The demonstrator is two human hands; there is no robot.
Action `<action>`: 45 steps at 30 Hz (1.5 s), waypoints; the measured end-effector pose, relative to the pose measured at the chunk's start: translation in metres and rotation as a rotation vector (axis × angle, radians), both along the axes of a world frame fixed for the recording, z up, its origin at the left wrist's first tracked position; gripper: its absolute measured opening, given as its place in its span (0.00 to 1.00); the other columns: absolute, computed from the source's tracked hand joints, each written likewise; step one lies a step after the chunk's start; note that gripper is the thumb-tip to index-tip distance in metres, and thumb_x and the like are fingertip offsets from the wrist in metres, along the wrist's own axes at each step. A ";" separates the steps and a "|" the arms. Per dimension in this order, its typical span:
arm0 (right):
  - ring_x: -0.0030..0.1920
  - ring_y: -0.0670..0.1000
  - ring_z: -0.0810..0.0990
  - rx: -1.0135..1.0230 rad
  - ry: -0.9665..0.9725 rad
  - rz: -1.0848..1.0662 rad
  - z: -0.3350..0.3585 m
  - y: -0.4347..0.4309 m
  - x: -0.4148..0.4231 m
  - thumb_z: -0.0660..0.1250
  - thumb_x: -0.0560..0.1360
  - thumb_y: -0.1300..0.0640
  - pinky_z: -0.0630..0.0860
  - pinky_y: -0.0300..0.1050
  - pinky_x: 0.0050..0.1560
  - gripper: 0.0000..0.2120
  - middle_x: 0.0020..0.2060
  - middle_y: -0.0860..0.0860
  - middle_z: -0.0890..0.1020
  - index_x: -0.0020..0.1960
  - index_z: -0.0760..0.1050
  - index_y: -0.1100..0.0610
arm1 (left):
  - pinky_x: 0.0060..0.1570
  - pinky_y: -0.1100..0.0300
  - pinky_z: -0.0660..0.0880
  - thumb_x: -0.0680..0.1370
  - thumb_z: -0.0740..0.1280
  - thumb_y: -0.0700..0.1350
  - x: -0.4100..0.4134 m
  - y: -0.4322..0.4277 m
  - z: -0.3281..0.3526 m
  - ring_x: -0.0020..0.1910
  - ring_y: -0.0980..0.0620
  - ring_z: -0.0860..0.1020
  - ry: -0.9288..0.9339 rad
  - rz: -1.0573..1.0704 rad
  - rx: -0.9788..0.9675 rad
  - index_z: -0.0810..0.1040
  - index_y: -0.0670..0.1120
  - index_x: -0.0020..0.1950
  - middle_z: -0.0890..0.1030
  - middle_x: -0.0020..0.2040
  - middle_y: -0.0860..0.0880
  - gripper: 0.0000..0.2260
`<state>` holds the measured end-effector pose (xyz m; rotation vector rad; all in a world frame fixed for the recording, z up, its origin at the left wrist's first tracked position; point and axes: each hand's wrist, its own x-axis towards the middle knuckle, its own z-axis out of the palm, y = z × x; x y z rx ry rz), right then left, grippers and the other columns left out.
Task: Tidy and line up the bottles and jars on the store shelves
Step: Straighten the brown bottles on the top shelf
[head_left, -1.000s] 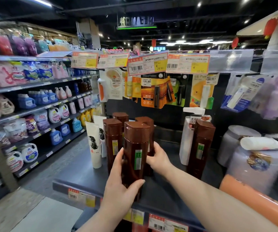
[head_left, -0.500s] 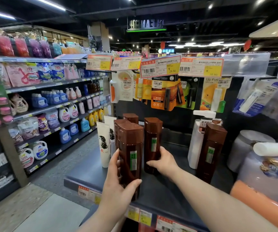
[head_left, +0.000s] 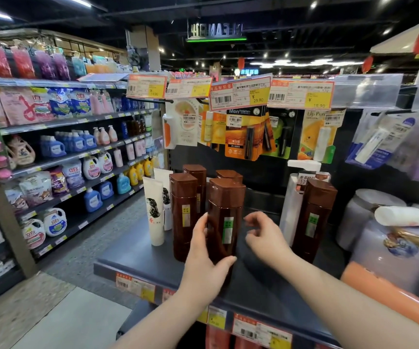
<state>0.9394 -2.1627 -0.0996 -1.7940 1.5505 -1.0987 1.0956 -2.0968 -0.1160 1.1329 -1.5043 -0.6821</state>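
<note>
While your left hand (head_left: 203,258) wraps thumb and fingers round the lower body of the tall, square-capped brown plastic bottle (head_left: 226,205), that bottle is upright at centre frame, over the front of the dark grey shelf (head_left: 130,253); base hidden, contact not confirmed. Low grip: probably to slide it without tipping. Your right hand (head_left: 264,238) hovers just right of it, fingers loosely curled, holding nothing. A second matching brown bottle (head_left: 184,217) stands just left; squaring the pair looks like your step. A third brown bottle (head_left: 313,220) stands apart, centre right.
</note>
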 end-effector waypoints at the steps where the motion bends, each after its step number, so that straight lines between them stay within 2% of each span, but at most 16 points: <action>1: 0.46 0.46 0.77 0.000 -0.009 0.036 0.001 0.006 -0.004 0.63 0.70 0.68 0.69 0.27 0.40 0.15 0.48 0.47 0.78 0.49 0.72 0.49 | 0.56 0.76 0.67 0.69 0.73 0.39 -0.004 -0.003 0.000 0.62 0.69 0.68 -0.005 -0.007 -0.002 0.50 0.80 0.59 0.67 0.61 0.66 0.44; 3: 0.47 0.43 0.78 0.066 -0.021 0.150 0.003 0.018 -0.008 0.62 0.70 0.67 0.71 0.27 0.42 0.17 0.46 0.44 0.79 0.50 0.74 0.47 | 0.61 0.72 0.67 0.69 0.73 0.39 -0.011 -0.008 -0.001 0.64 0.67 0.67 -0.021 -0.014 0.005 0.49 0.80 0.59 0.68 0.63 0.63 0.44; 6: 0.48 0.39 0.78 0.187 -0.116 0.290 0.002 0.031 -0.004 0.64 0.72 0.60 0.72 0.30 0.42 0.20 0.50 0.41 0.79 0.60 0.70 0.44 | 0.68 0.57 0.66 0.70 0.71 0.39 -0.016 -0.013 -0.004 0.67 0.61 0.67 -0.047 -0.031 0.035 0.48 0.79 0.60 0.68 0.67 0.57 0.44; 10: 0.58 0.40 0.75 0.139 -0.018 0.232 -0.005 0.036 0.003 0.70 0.70 0.46 0.72 0.34 0.54 0.30 0.57 0.38 0.74 0.68 0.63 0.44 | 0.68 0.51 0.67 0.71 0.69 0.42 -0.013 -0.015 -0.007 0.68 0.58 0.67 -0.084 -0.027 0.059 0.48 0.71 0.68 0.66 0.70 0.55 0.40; 12: 0.56 0.39 0.75 0.124 0.013 0.184 -0.008 0.036 0.008 0.71 0.68 0.45 0.72 0.32 0.52 0.30 0.56 0.39 0.75 0.67 0.65 0.45 | 0.68 0.52 0.66 0.71 0.69 0.42 -0.009 -0.014 -0.009 0.68 0.58 0.66 -0.111 -0.030 0.070 0.46 0.68 0.70 0.65 0.71 0.54 0.41; 14: 0.50 0.36 0.74 0.097 0.037 0.147 -0.010 0.035 0.012 0.71 0.69 0.46 0.70 0.28 0.45 0.27 0.52 0.38 0.75 0.65 0.68 0.46 | 0.68 0.58 0.64 0.71 0.69 0.41 -0.005 -0.012 -0.010 0.69 0.60 0.64 -0.137 -0.055 0.081 0.43 0.67 0.71 0.63 0.72 0.57 0.43; 16: 0.46 0.32 0.73 0.071 0.036 0.143 -0.011 0.035 0.015 0.71 0.70 0.48 0.68 0.24 0.40 0.24 0.49 0.36 0.75 0.65 0.69 0.46 | 0.66 0.62 0.62 0.72 0.69 0.42 -0.001 -0.007 -0.011 0.68 0.61 0.64 -0.192 -0.038 0.064 0.43 0.64 0.73 0.61 0.69 0.60 0.43; 18: 0.44 0.30 0.73 0.052 0.025 0.141 -0.011 0.034 0.017 0.70 0.71 0.49 0.68 0.22 0.37 0.23 0.48 0.35 0.75 0.64 0.70 0.46 | 0.65 0.60 0.66 0.72 0.69 0.43 0.005 0.000 -0.011 0.66 0.61 0.66 -0.241 0.064 -0.016 0.50 0.61 0.73 0.62 0.64 0.62 0.38; 20: 0.44 0.30 0.73 0.046 0.007 0.128 -0.012 0.032 0.020 0.70 0.71 0.50 0.68 0.21 0.37 0.22 0.50 0.37 0.76 0.64 0.70 0.46 | 0.58 0.61 0.72 0.71 0.70 0.41 0.015 0.006 -0.011 0.58 0.62 0.70 -0.216 0.169 -0.162 0.59 0.61 0.68 0.67 0.58 0.62 0.32; 23: 0.47 0.33 0.73 0.035 0.003 0.105 -0.013 0.028 0.025 0.71 0.71 0.49 0.68 0.20 0.37 0.25 0.54 0.40 0.77 0.66 0.69 0.48 | 0.54 0.61 0.71 0.69 0.72 0.38 0.030 0.004 -0.007 0.52 0.61 0.71 -0.160 0.343 -0.293 0.68 0.53 0.63 0.71 0.53 0.56 0.26; 27: 0.49 0.38 0.74 0.077 0.041 0.058 -0.014 0.027 0.024 0.73 0.67 0.44 0.69 0.25 0.39 0.30 0.55 0.43 0.77 0.66 0.68 0.48 | 0.61 0.60 0.62 0.68 0.74 0.44 0.044 -0.017 0.000 0.58 0.63 0.63 -0.123 0.435 -0.140 0.65 0.48 0.66 0.65 0.58 0.57 0.30; 31: 0.54 0.44 0.76 0.117 0.145 0.050 -0.021 0.026 0.025 0.73 0.66 0.45 0.71 0.33 0.50 0.31 0.58 0.46 0.78 0.66 0.69 0.50 | 0.64 0.56 0.66 0.68 0.74 0.47 0.042 -0.030 -0.005 0.63 0.55 0.66 -0.005 0.312 0.077 0.59 0.52 0.70 0.67 0.65 0.54 0.36; 36: 0.51 0.39 0.73 0.101 0.105 0.061 -0.022 0.025 0.029 0.72 0.69 0.49 0.69 0.30 0.48 0.27 0.59 0.46 0.78 0.66 0.69 0.49 | 0.68 0.47 0.64 0.68 0.74 0.48 0.046 -0.047 -0.007 0.69 0.47 0.63 -0.092 0.409 0.148 0.58 0.47 0.73 0.66 0.69 0.46 0.39; 38: 0.51 0.39 0.72 0.100 0.104 0.055 -0.023 0.025 0.030 0.72 0.69 0.49 0.68 0.28 0.46 0.27 0.60 0.46 0.78 0.66 0.69 0.49 | 0.66 0.48 0.66 0.69 0.74 0.47 0.048 -0.052 -0.010 0.68 0.46 0.66 -0.103 0.410 0.175 0.61 0.46 0.71 0.69 0.67 0.46 0.34; 42: 0.50 0.39 0.73 0.082 0.123 0.041 -0.024 0.024 0.032 0.72 0.70 0.48 0.67 0.24 0.42 0.28 0.59 0.46 0.78 0.67 0.68 0.50 | 0.55 0.54 0.71 0.70 0.73 0.48 0.051 -0.054 -0.014 0.59 0.49 0.74 -0.067 0.359 0.200 0.65 0.51 0.63 0.75 0.60 0.51 0.25; 45: 0.52 0.43 0.76 0.073 0.145 0.025 -0.025 0.023 0.033 0.72 0.69 0.48 0.70 0.30 0.47 0.26 0.57 0.47 0.79 0.65 0.70 0.50 | 0.53 0.54 0.72 0.69 0.73 0.49 0.056 -0.052 -0.018 0.55 0.52 0.74 -0.093 0.347 0.172 0.65 0.54 0.60 0.74 0.57 0.54 0.24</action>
